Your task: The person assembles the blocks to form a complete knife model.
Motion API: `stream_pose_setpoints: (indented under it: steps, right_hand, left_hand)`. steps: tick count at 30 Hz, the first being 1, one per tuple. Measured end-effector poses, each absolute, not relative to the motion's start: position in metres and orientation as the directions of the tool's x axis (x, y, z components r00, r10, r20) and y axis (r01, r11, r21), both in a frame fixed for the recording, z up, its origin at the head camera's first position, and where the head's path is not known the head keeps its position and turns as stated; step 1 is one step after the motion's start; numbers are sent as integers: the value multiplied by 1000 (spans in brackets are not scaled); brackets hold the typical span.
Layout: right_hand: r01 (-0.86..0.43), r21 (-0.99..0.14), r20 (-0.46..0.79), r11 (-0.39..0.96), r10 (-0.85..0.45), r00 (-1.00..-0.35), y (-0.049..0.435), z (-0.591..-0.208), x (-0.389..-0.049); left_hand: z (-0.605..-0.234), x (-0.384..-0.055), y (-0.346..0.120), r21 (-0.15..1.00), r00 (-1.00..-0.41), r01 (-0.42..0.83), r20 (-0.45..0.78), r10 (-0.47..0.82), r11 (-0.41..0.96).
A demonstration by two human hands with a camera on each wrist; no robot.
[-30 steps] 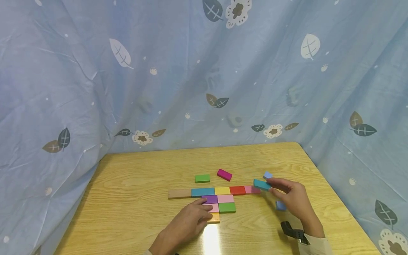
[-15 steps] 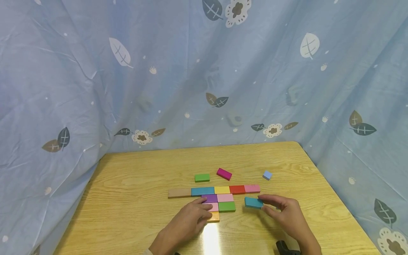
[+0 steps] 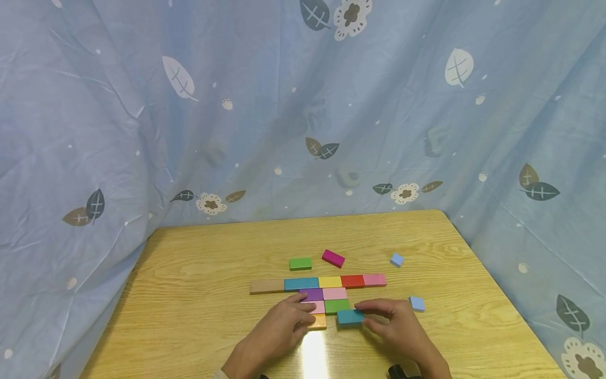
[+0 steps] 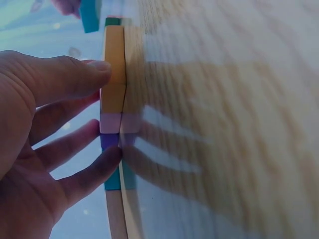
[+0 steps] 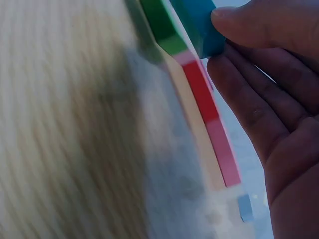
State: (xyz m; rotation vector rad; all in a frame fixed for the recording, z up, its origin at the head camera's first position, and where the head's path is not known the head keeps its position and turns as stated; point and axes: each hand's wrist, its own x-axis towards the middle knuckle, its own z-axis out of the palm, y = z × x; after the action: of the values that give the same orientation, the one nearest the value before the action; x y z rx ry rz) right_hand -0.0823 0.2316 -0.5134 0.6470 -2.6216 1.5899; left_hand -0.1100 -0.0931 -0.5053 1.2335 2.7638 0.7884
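My right hand (image 3: 397, 326) pinches a teal block (image 3: 349, 317) by its right end, between thumb and fingers. In the right wrist view, that teal block (image 5: 198, 25) appears raised above the table. It is beside the orange block (image 3: 319, 322) and near the flat green block (image 3: 337, 306). My left hand (image 3: 280, 322) rests against the left side of the laid blocks, its fingers spread over the purple block (image 3: 311, 295) and a pink block (image 3: 319, 306). The left wrist view has its thumb touching the orange block (image 4: 114, 55).
Behind runs a row: plain wood block (image 3: 267, 286), blue block (image 3: 301, 284), yellow block (image 3: 330, 282), red block (image 3: 352, 281), pink block (image 3: 375, 280). Loose farther off are a green block (image 3: 300, 263), magenta block (image 3: 333, 258) and small light blue block (image 3: 396, 260). Another light blue block (image 3: 416, 303) lies right.
My right hand has carried the teal block left and nearer to me, from the right end of the row to beside the orange block. The left hand has stayed still.
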Motion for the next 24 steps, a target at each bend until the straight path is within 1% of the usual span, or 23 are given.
stream_pose_setpoints:
  steps: [7, 12, 16, 24]
  right_hand:
    - [-369, -795, 227, 481, -329, -917, 216, -517, -83]
    - [-339, -774, 190, 535, -313, -930, 209, -519, -83]
    - [-333, -774, 182, 539, -315, -931, 207, -520, -82]
    - [-398, -742, 242, 539, -338, -909, 204, -522, -83]
  left_hand:
    - [-505, -111, -93, 463, -701, 676, 163, 694, 574]
    - [-506, -111, -94, 460, -700, 679, 171, 694, 572]
    - [-506, -111, -94, 459, -697, 683, 175, 696, 569]
    - [-506, -110, -95, 471, -704, 674, 176, 688, 569]
